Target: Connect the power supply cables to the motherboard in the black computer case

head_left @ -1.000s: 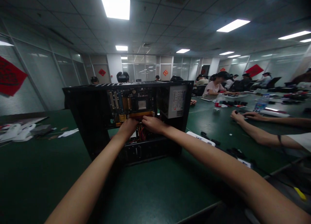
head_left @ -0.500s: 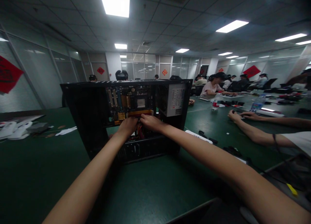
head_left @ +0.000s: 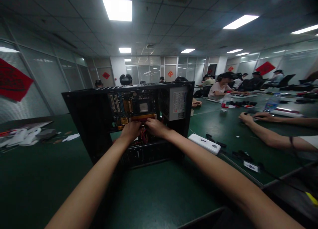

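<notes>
A black computer case (head_left: 84,123) stands open on the green table, its inside facing me. In it sit a motherboard (head_left: 131,101) and, at the upper right, a silver power supply (head_left: 177,104). My left hand (head_left: 131,130) and my right hand (head_left: 157,127) are close together at the motherboard's lower edge, just under the orange-brown memory slots (head_left: 143,117). Both have curled, closed fingers. A bundle of red and dark cables (head_left: 144,135) hangs right below and between them. What the fingertips grip is hidden.
At the right lie a white power strip (head_left: 204,143), black cables and a labelled plug (head_left: 250,166). A co-worker's hands (head_left: 248,118) rest beyond, near water bottles (head_left: 225,101). White parts and a grey block (head_left: 47,134) lie at the left.
My view has shifted a little, so more of the power strip shows. Both hands stay at the motherboard's lower edge, with hardly any change in their grip.
</notes>
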